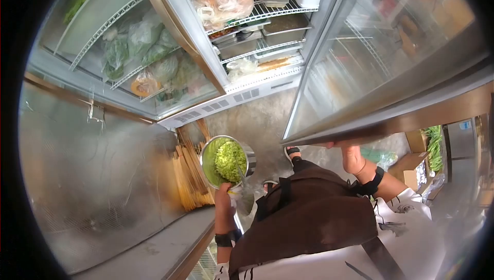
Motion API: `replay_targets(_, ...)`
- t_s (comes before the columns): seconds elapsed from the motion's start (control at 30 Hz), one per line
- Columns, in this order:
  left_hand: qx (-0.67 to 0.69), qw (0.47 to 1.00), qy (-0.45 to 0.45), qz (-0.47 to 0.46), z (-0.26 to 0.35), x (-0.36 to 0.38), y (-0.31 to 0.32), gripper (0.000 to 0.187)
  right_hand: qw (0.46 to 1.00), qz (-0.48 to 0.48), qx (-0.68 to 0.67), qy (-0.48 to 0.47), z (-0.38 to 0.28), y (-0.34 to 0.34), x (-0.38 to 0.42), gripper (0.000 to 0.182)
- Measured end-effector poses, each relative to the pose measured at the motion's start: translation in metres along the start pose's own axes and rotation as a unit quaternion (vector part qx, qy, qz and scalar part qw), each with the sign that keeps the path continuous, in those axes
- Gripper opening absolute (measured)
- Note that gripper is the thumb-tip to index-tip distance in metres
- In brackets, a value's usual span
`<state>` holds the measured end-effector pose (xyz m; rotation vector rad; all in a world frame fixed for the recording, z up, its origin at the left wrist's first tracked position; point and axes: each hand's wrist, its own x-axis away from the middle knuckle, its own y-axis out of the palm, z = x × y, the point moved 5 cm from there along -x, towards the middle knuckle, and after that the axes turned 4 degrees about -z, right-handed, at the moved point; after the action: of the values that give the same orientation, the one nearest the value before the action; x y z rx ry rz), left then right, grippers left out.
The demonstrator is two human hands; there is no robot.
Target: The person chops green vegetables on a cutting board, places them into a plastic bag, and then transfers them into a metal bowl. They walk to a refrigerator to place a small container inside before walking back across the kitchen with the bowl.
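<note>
My left hand (223, 197) grips the near rim of a round stainless steel pot (251, 160). Inside the pot lies a heap of chopped light green vegetable (230, 160), with what looks like a metal utensil handle sticking out. Something clear and crumpled, perhaps a plastic bag, hangs beside this hand. My right hand (352, 157) is at the lower edge of the open glass refrigerator door (411, 120), its fingers partly hidden behind the frame. Through the opening, shelves (267, 13) hold metal trays and a plastic bag of pale orange food (221, 3).
The left glass door (180, 28) is shut, with bagged greens (144, 43) behind it. A metal surface (98, 177) fills the left side, near a bundle of thin wooden sticks (190, 177). Cardboard boxes (409, 169) and leafy greens (435, 149) stand at the right.
</note>
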<state>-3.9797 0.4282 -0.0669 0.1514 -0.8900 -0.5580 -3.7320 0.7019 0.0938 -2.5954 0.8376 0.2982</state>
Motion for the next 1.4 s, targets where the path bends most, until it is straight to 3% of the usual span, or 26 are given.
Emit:
replay_targets(0.2, -0.012, 0.999, -0.025, 0.045, -0.014, 0.003, -0.018, 0.022, 1.000, -0.019, 0.018, -0.010, -0.010, 0.008, -0.025, 0.053)
replay_targets(0.3, -0.181, 0.979, 0.087, 0.042, -0.009, 0.021, -0.032, 0.021, 0.999, -0.032, -0.010, 0.010, -0.005, 0.021, -0.039, 0.054)
replay_targets(0.4, 0.024, 0.994, 0.026, 0.103, -0.020, 0.034, -0.053, 0.022, 0.996, -0.058, -0.065, 0.012, -0.004, 0.032, -0.056, 0.048)
replay_targets(0.5, 0.064, 0.990, 0.056, 0.115, -0.024, 0.048, -0.068, 0.022, 0.998, -0.028, 0.010, 0.047, -0.005, 0.037, -0.053, 0.037)
replay_targets(0.53, 0.059, 0.988, 0.054, 0.132, -0.027, 0.050, -0.074, 0.022, 0.999, -0.011, 0.017, 0.047, 0.004, 0.041, -0.045, 0.024)
replay_targets(0.67, 0.138, 0.977, 0.045, 0.153, -0.036, 0.051, -0.090, 0.020, 0.984, 0.019, 0.097, 0.149, 0.022, 0.030, -0.021, 0.014)
replay_targets(0.7, 0.144, 0.975, 0.041, 0.163, -0.039, 0.052, -0.094, 0.020, 0.976, 0.059, 0.035, 0.205, 0.029, 0.024, -0.011, 0.015)
replay_targets(0.83, 0.123, 0.976, 0.034, 0.174, -0.037, 0.057, -0.102, 0.019, 0.958, 0.091, 0.114, 0.248, 0.025, 0.003, 0.024, 0.019)
replay_targets(0.9, 0.117, 0.978, 0.014, 0.170, -0.036, 0.054, -0.100, 0.020, 0.934, 0.112, 0.180, 0.288, 0.030, -0.004, 0.050, 0.021)
replay_targets(0.93, 0.111, 0.981, 0.009, 0.160, -0.037, 0.051, -0.102, 0.021, 0.920, 0.171, 0.216, 0.278, 0.042, -0.008, 0.071, 0.025)
replay_targets(0.97, 0.106, 0.983, 0.005, 0.150, -0.039, 0.047, -0.103, 0.021, 0.904, 0.087, 0.138, 0.395, 0.067, -0.011, 0.089, 0.026)
replay_targets(1.0, 0.100, 0.984, 0.001, 0.148, -0.043, 0.043, -0.107, 0.021, 0.865, 0.000, 0.053, 0.500, 0.077, -0.010, 0.102, 0.027)
replay_targets(1.07, 0.086, 0.986, -0.002, 0.144, -0.047, 0.034, -0.113, 0.021, 0.696, -0.093, -0.153, 0.695, 0.091, 0.005, 0.132, 0.030)
replay_targets(1.17, 0.088, 0.990, 0.008, 0.114, -0.034, 0.033, -0.092, 0.027, 0.775, -0.209, -0.049, 0.595, 0.128, 0.020, 0.105, 0.033)
replay_targets(1.23, 0.093, 0.990, 0.000, 0.109, -0.034, 0.026, -0.089, 0.026, 0.809, -0.113, -0.120, 0.564, 0.134, 0.040, 0.063, 0.039)
replay_targets(1.3, 0.095, 0.990, -0.027, 0.101, -0.029, 0.023, -0.078, 0.025, 0.809, -0.198, -0.128, 0.538, 0.119, 0.067, 0.005, 0.047)
replay_targets(1.4, 0.158, 0.983, -0.029, 0.085, -0.018, 0.007, -0.056, 0.024, 0.882, -0.370, -0.050, 0.287, 0.113, 0.131, -0.051, 0.065)
